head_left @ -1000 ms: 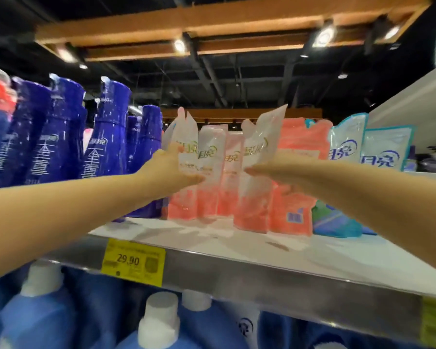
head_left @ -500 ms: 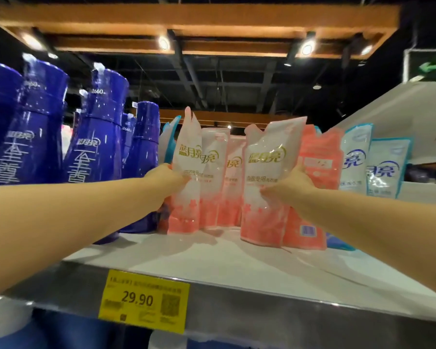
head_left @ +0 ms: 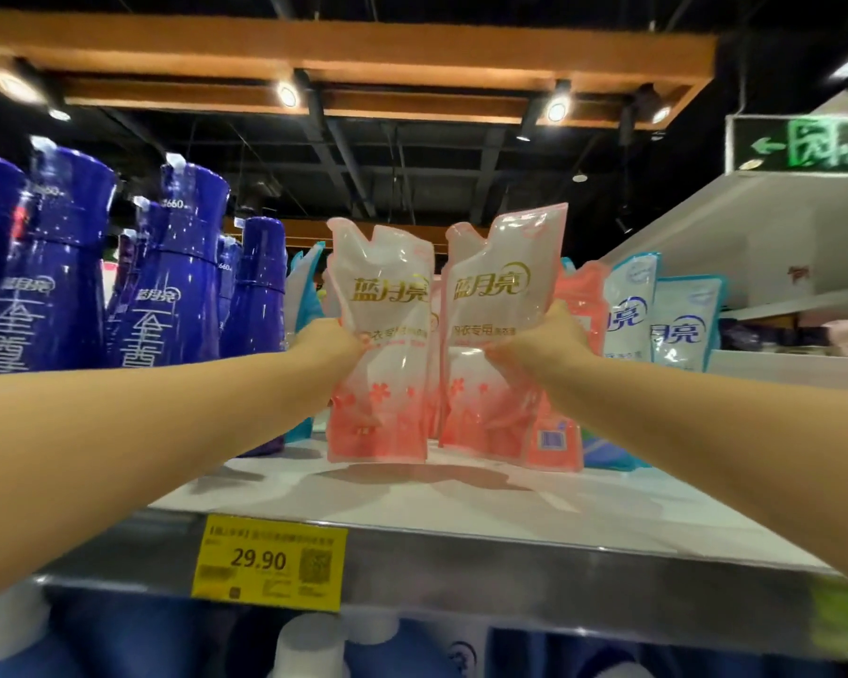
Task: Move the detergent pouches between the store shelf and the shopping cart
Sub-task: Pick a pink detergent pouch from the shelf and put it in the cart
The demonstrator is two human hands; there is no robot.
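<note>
Two pink-and-white detergent pouches with gold lettering hang side by side just above the white store shelf (head_left: 485,501). My left hand (head_left: 326,342) grips the left pouch (head_left: 380,305) at its left edge, about mid-height. My right hand (head_left: 542,342) grips the right pouch (head_left: 498,286) at its right edge. Both pouches stand upright, facing me, with their bottoms a little above the shelf board. Behind them more pink pouches (head_left: 576,305) remain on the shelf, partly hidden. No shopping cart is in view.
Tall dark-blue detergent bottles (head_left: 167,286) fill the shelf at the left. Light-blue and white pouches (head_left: 657,315) stand at the right. A yellow 29.90 price tag (head_left: 270,562) sits on the shelf's metal front edge. White-capped bottles (head_left: 309,648) stand on the shelf below.
Both hands closed on a pouch each and pulled them forward off the row toward me; the two pouches now face me side by side, lifted slightly off the shelf.
</note>
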